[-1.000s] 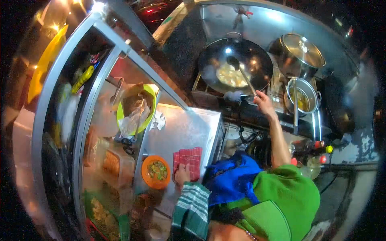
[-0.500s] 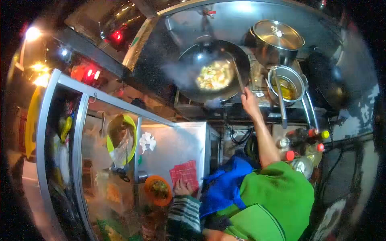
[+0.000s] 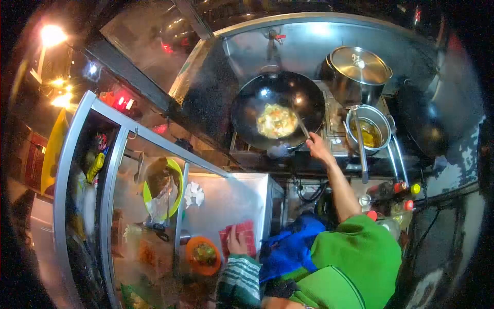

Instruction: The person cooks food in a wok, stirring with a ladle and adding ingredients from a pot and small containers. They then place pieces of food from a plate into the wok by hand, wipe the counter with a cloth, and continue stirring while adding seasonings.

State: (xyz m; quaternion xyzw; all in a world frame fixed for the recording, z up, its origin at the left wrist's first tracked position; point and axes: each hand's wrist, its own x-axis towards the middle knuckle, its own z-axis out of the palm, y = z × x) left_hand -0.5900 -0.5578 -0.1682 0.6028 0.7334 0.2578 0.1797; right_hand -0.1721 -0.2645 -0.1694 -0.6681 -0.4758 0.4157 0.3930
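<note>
My right hand is closed around the handle of a wok spatula, whose working end is blurred in the wok. Chopped food lies together in the large black wok on the stove. My left hand, in a striped sleeve, lies with its fingers stretched out on a folded red cloth. Beneath both is a metal counter. An orange plate with food on it stands just left of that hand.
Right of the wok are a lidded steel pot and a smaller pot of yellow liquid with a long handle leaning out. Several capped bottles stand below. A metal-framed glass case and a yellow-green bowl are at left.
The whole view has shifted slightly down and right. My left hand has slid further onto the red cloth. The spatula has moved within the wok, the food is gathered more tightly, and the steam has thinned.
</note>
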